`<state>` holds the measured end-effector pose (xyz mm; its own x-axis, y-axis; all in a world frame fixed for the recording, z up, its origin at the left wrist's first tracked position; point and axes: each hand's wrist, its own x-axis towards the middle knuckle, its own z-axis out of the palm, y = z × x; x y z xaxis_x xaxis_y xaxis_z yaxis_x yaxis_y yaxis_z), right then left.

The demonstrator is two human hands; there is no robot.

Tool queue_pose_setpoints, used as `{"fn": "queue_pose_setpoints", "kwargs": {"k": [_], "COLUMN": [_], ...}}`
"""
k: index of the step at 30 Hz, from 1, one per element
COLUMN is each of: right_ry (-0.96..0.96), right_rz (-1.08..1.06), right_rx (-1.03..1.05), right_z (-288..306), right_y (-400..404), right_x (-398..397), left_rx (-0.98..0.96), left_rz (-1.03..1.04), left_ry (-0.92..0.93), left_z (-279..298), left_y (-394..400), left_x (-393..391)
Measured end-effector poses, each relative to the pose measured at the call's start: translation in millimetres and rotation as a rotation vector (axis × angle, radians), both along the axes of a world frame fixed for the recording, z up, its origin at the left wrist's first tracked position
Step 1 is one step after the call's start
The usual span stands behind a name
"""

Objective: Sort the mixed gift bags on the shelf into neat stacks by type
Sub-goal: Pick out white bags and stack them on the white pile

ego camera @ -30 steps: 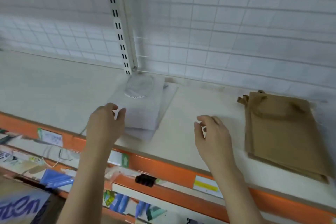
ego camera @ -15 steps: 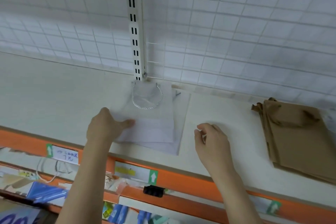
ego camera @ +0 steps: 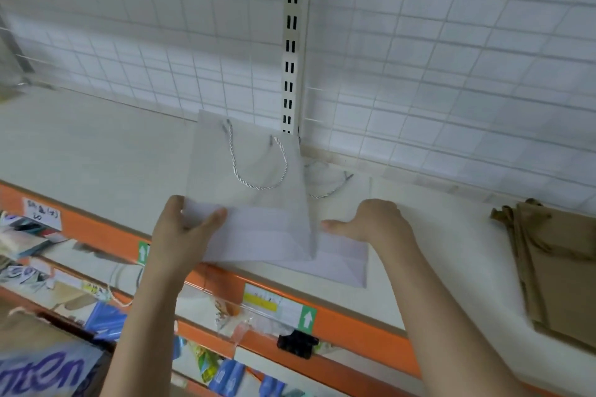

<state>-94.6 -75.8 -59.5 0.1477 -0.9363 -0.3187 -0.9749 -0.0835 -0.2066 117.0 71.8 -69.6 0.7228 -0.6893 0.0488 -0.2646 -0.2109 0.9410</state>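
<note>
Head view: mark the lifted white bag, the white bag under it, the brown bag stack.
lifted white bag (ego camera: 254,171), head view, front panel.
lower white bag (ego camera: 342,263), head view, bottom fold.
brown bag stack (ego camera: 561,274), head view, top bag's face.

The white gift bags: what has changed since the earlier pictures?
The left hand took hold of the top white bag and lifted it off the lower white bag; the right hand came down flat on that one. The brown bags stayed put.
</note>
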Motion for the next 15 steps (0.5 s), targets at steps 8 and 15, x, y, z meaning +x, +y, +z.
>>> {"fn": "queue_pose_setpoints", "kwargs": {"k": [8, 15], "right_ry": [-0.189, -0.339], "right_rz": [-0.142, -0.136], "right_rx": [-0.016, -0.241], "right_z": [-4.8, 10.6], "right_y": [-1.9, 5.6], "right_x": [-2.2, -40.5], "left_rx": [-0.06, -0.165], "left_rz": [-0.062, -0.11], "left_ry": [0.034, 0.133], "left_z": [6.1, 4.6], "left_y": [-14.7, -18.2], "left_x": [-14.8, -37.4]}}
